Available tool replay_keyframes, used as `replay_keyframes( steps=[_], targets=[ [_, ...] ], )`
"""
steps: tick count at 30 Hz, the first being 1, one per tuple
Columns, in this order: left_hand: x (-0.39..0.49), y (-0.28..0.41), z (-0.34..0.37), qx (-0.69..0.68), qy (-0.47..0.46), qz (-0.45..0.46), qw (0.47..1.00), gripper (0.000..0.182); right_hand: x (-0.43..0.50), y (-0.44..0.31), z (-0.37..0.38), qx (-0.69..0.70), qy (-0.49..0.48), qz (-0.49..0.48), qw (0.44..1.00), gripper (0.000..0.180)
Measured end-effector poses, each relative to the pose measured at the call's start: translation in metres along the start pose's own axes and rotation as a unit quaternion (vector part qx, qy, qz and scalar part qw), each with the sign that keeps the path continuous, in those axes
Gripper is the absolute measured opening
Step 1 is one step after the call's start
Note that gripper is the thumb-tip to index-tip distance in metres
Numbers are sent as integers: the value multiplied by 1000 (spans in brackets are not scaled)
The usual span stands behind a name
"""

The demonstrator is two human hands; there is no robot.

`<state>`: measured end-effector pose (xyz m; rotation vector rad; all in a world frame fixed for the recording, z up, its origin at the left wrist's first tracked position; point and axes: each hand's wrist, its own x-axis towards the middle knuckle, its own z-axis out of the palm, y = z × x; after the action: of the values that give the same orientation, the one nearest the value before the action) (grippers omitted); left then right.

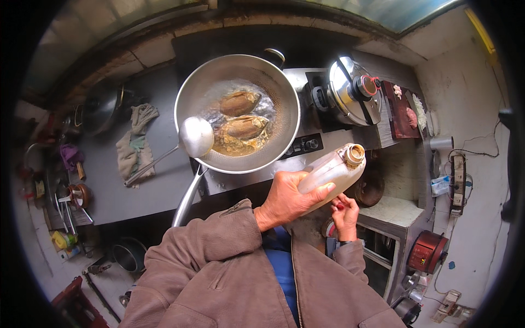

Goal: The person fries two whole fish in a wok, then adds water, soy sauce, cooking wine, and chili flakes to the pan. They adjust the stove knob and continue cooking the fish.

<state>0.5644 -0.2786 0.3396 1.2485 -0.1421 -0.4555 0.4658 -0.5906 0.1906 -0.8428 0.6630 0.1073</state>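
Note:
My left hand (291,197) grips a translucent plastic bottle (334,170), tilted with its uncapped mouth pointing up and to the right. Below the bottle, my right hand (346,217) pinches a small red object (340,206), which looks like a cap. Ahead of me a large wok (283,135) rests on the stove. Two browned fish, an upper fish (240,102) and a lower fish (246,127), lie side by side in bubbling liquid inside it. A metal ladle (196,137) leans over the wok's left rim, its handle reaching onto the counter.
A pressure cooker (348,92) stands right of the wok. Beyond it, a cutting board (396,108) bears chopped food. Cloth gloves (133,149) lie on the counter (102,197) at left, near a black lidded pot (100,108). The wok's long handle (188,199) juts toward me.

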Motion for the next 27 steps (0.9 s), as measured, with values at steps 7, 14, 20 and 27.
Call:
replay_keyframes(
  steps=[7,14,20,27],
  targets=[
    [-42,-25,24,223,68,157,960,39,-20,-15,0,-91,-12,-43,995,30],
    [-116,-44,42,305,125,149,932,35,-48,-20,15,-203,-82,-8,976,34],
    [-184,-65,48,378,201,103,898,37,-76,-17,44,-154,-292,74,941,36],
    [-261,-70,43,372,232,58,897,36,-136,-12,103,-330,-395,-18,857,41]
  ],
)
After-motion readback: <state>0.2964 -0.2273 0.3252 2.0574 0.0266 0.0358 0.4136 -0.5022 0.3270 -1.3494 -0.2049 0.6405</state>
